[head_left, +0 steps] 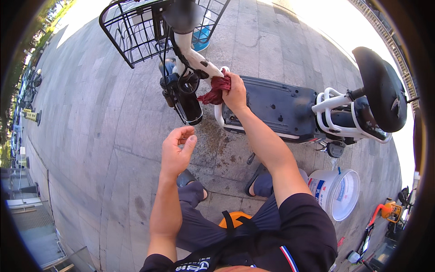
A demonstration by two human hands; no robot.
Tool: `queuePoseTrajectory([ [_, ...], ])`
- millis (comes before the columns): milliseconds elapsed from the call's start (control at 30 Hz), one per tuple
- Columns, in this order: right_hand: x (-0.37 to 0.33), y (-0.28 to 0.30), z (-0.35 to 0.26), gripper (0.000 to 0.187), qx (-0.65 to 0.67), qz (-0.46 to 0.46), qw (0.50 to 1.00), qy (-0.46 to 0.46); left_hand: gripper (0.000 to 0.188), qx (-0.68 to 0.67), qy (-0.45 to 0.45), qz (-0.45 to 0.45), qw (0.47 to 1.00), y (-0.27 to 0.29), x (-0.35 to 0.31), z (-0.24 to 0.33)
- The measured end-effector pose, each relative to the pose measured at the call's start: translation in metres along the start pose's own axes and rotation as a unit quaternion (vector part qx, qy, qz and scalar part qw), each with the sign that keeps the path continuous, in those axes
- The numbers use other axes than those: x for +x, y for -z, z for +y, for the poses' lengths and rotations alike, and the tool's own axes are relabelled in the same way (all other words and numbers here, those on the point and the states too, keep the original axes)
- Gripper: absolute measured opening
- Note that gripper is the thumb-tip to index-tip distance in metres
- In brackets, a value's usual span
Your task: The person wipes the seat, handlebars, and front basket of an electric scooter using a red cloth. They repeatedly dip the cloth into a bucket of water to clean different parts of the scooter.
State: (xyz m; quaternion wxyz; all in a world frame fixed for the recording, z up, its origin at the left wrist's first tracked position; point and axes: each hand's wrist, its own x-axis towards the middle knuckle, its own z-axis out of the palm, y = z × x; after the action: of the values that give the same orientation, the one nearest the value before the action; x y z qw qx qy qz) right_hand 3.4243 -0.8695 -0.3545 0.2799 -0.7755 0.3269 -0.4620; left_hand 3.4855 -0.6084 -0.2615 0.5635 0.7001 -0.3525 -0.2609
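Note:
My right hand (pixel 234 94) grips a dark red cloth (pixel 215 90) and presses it to the lower end of the white frame tube (pixel 195 60) of an electric scooter. The cloth hides part of that tube. My left hand (pixel 176 150) hovers over the paving, loosely curled, the thumb apart and nothing in it. Just beyond it is the scooter's black front wheel (pixel 188 108). To the right of the cloth lies the scooter's black footboard (pixel 276 105), spotted with wet or dirty marks, and further right stands its black saddle (pixel 383 90).
A black wire basket (pixel 131 36) is at the scooter's front, with a blue bucket (pixel 200 38) behind it. Near my right leg a white plastic bucket (pixel 337 192) lies tilted. An orange machine with a red coiled hose (pixel 389 211) is far right. Dark dirt stains the paving (pixel 217 140).

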Motion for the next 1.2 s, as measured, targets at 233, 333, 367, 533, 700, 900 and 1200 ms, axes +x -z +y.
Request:
queuePoseTrajectory([
  [233,0.059,0.023,-0.028,0.020,0.461,0.051,0.830,-0.309,0.027,0.063,-0.007,-0.025,0.998,-0.012,0.016,-0.006],
  [333,0.094,0.024,-0.066,0.022,0.553,0.077,0.798,-0.226,0.027,0.078,0.001,-0.027,0.997,-0.014,0.019,-0.007],
  [367,0.096,0.019,-0.078,0.027,0.508,0.085,0.837,-0.187,0.027,0.077,0.003,-0.025,0.997,-0.015,0.021,-0.008],
  [533,0.046,0.000,-0.078,0.075,0.050,-0.037,0.986,0.157,0.026,0.079,-0.018,-0.018,0.997,-0.015,0.026,-0.012],
  [700,0.026,-0.004,0.002,0.075,0.078,-0.045,0.987,0.134,0.027,0.107,-0.040,-0.028,0.993,-0.012,0.021,-0.013],
  [900,0.007,-0.005,0.004,0.063,0.105,-0.006,0.994,0.017,0.025,0.150,-0.023,-0.048,0.987,-0.007,0.024,-0.011],
  [1200,0.023,-0.036,-0.056,0.040,0.105,0.144,0.978,0.109,0.026,0.139,-0.031,-0.075,0.987,-0.030,0.029,-0.011],
])
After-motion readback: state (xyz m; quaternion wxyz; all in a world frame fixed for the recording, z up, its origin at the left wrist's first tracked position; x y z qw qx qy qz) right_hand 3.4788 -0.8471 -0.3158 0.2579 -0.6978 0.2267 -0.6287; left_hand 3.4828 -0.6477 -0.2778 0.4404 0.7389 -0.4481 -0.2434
